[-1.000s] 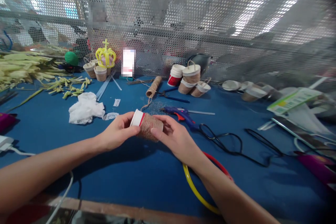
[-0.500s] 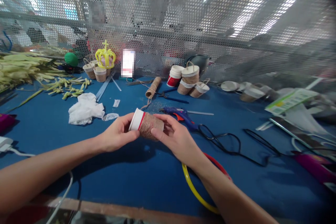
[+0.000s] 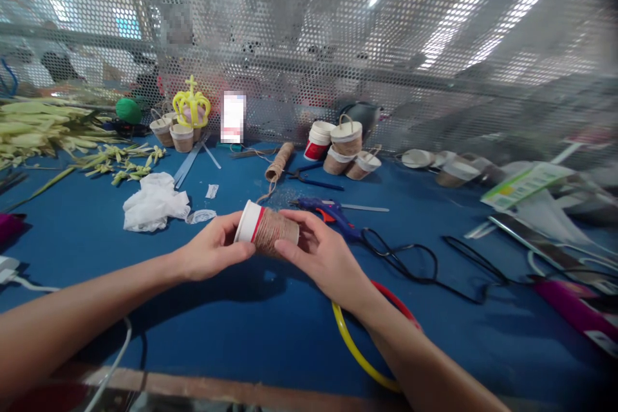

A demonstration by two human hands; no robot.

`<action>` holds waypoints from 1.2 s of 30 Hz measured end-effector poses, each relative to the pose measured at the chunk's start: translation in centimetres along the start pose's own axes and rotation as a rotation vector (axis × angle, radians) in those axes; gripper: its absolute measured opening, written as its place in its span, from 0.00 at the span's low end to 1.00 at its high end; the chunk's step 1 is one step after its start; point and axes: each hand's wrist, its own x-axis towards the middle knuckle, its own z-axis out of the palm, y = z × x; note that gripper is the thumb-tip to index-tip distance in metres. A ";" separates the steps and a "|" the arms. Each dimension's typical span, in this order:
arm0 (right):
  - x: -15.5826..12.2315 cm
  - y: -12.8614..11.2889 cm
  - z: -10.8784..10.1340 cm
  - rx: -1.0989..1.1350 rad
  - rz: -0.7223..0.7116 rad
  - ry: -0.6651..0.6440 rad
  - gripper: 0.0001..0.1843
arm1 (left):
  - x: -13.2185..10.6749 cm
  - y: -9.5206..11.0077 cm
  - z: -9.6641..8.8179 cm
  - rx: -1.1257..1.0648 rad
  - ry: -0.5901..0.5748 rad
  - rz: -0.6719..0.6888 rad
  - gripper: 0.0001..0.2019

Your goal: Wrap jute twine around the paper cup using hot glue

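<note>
Both of my hands hold a paper cup (image 3: 266, 230) lying on its side above the blue table (image 3: 270, 328). Brown twine is wound round most of the cup, leaving its white rim and a red band bare. My left hand (image 3: 212, 250) grips the rim end with thumb and fingers. My right hand (image 3: 321, 254) is curled round the twine-covered end. A strand of twine runs from the cup back to a twine spool (image 3: 279, 162) lying farther away.
A blue glue gun (image 3: 327, 210) with a black cord (image 3: 420, 267) lies just right of the cup. A yellow and red hoop (image 3: 360, 351) sits under my right forearm. Crumpled white plastic (image 3: 153, 203), finished twine cups (image 3: 348, 145), a yellow crown (image 3: 191, 104) and green stems (image 3: 53, 129) stand farther off. A perforated metal screen (image 3: 338, 45) closes the back.
The cup has shifted very slightly left and up in my hands, and my right fingers have moved a little along the twine. Otherwise nothing differs.
</note>
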 end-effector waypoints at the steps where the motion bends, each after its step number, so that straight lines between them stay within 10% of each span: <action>1: -0.1 -0.1 -0.1 -0.049 -0.044 0.022 0.23 | 0.0 0.2 0.0 -0.022 -0.010 -0.002 0.16; 12: -1.1 -1.1 0.1 -0.596 -0.512 0.042 0.22 | 1.2 1.4 0.8 -0.371 0.167 -0.296 0.12; 16: -0.7 -0.4 -0.6 -0.397 -0.300 0.002 0.23 | 1.5 0.7 1.1 -0.273 0.242 -0.354 0.12; 23: 1.4 0.4 -1.1 0.273 0.233 -0.076 0.16 | 1.5 0.2 1.6 -0.056 0.013 -0.293 0.13; 28: 2.5 0.5 -1.0 0.472 0.213 -0.017 0.16 | 1.2 -0.1 2.2 -0.077 -0.017 -0.347 0.15; 36: 7.0 1.9 -1.9 -0.044 0.034 0.122 0.07 | -0.3 0.0 2.7 -0.121 -0.172 -0.416 0.16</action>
